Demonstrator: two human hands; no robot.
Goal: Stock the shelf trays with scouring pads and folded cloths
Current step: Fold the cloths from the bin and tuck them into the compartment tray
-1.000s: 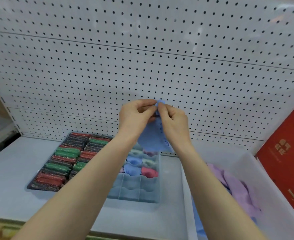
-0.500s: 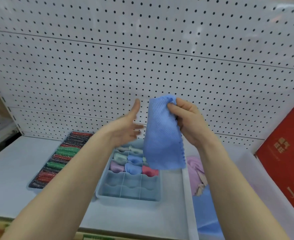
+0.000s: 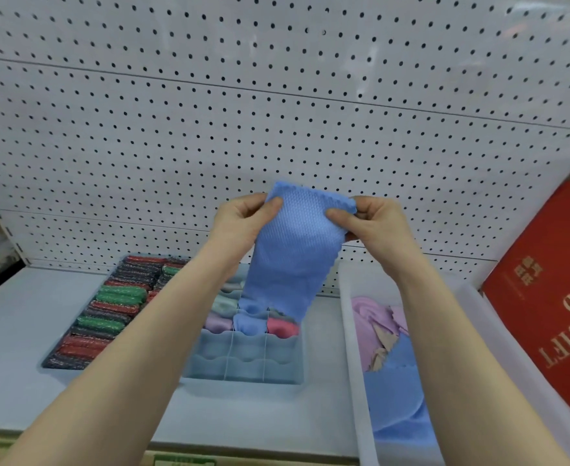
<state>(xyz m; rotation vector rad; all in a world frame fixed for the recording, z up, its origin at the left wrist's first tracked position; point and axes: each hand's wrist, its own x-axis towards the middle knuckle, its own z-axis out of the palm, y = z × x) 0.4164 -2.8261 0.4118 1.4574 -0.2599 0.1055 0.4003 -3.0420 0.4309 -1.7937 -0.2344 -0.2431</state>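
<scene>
A blue waffle-textured cloth hangs in the air above the shelf, folded to a narrow strip. My left hand pinches its top left corner and my right hand pinches its top right corner. Below it sits a pale blue divided tray with rolled cloths in its back cells; the front cells look bare. To its left a dark tray holds rows of green, red and dark scouring pads.
A white bin on the right holds loose purple and blue cloths. A red gift box leans at the far right. White pegboard backs the grey shelf, whose front edge runs along the bottom.
A second ago both hands held the cloth bunched together. Then the left hand let go while the right held it hanging. Now the left hand grips the top corner again and the cloth is spread between both hands.
</scene>
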